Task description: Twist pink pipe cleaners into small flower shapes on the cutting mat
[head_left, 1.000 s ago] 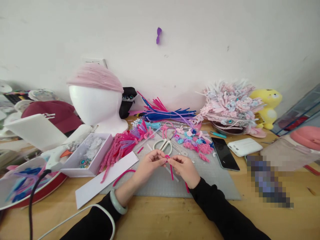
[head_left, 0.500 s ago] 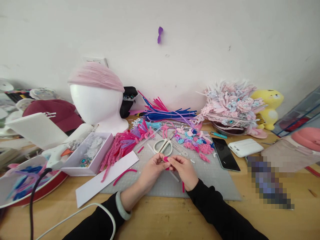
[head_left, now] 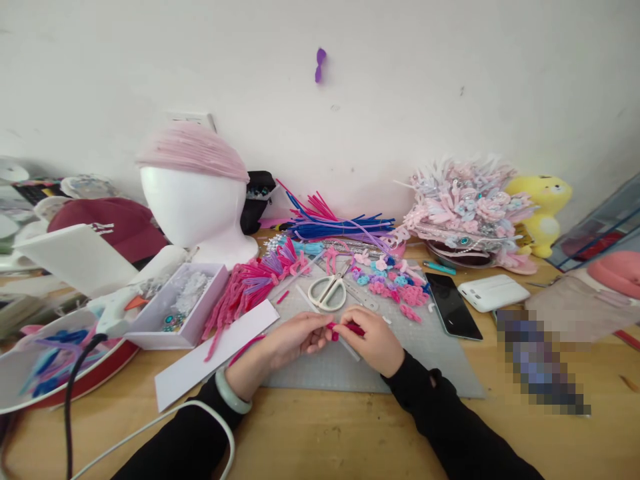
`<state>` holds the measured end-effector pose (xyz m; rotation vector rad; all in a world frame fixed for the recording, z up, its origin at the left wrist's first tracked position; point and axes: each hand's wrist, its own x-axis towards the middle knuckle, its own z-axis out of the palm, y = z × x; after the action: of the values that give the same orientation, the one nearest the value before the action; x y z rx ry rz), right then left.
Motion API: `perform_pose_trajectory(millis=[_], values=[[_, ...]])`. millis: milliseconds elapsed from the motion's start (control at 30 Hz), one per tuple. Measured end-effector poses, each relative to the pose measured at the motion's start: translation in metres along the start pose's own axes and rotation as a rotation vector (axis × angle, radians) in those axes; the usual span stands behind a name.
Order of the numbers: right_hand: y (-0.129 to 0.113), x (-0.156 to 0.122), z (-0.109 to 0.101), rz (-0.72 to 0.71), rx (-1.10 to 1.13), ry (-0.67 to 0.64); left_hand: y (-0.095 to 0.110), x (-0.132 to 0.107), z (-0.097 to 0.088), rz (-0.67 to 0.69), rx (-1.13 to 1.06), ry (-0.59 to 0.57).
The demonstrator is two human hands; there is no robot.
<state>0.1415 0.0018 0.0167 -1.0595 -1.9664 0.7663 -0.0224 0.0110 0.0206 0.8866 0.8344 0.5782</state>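
Between my two hands is a bent magenta pipe cleaner point(head_left: 356, 329). The thumb and forefinger of my left hand point(head_left: 295, 343) pinch its left end. My right hand point(head_left: 374, 340) grips the other part, with fingers curled over it. Just beyond the fingertips lie white-handled scissors point(head_left: 327, 293), blades pointing away. Both hands are above a grey cutting mat point(head_left: 425, 363). Another magenta pipe cleaner point(head_left: 245, 350) lies by my left wrist, partly hidden by it. Small pink and blue pipe-cleaner flowers point(head_left: 395, 287) lie beyond my right hand.
On the left are a white strip of card point(head_left: 215, 360), an open box point(head_left: 187, 327), a glue gun point(head_left: 113, 317) and a white foam head point(head_left: 195, 207). Bundled pipe cleaners point(head_left: 340, 228) lie by the wall. A phone point(head_left: 455, 307) and power bank point(head_left: 493, 293) are on the right.
My left hand has shifted slightly left and its fingers have loosened and tilted. My right hand has turned, showing more of the magenta pipe cleaner between its fingers.
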Motion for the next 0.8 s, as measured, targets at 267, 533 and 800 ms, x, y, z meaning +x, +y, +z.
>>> perform_pose_trajectory(millis=[267,533,800], values=[[-0.002,0.0,-0.002,-0.041,-0.029,-0.049,0.002,0.0,0.0,0.151,0.177,-0.027],[-0.005,-0.003,0.016,0.507,0.885,-0.135,0.001,-0.006,0.003,0.668,0.887,0.218],[-0.004,-0.003,0.009,0.134,0.257,0.038,0.0,0.001,0.007,0.427,0.602,0.259]])
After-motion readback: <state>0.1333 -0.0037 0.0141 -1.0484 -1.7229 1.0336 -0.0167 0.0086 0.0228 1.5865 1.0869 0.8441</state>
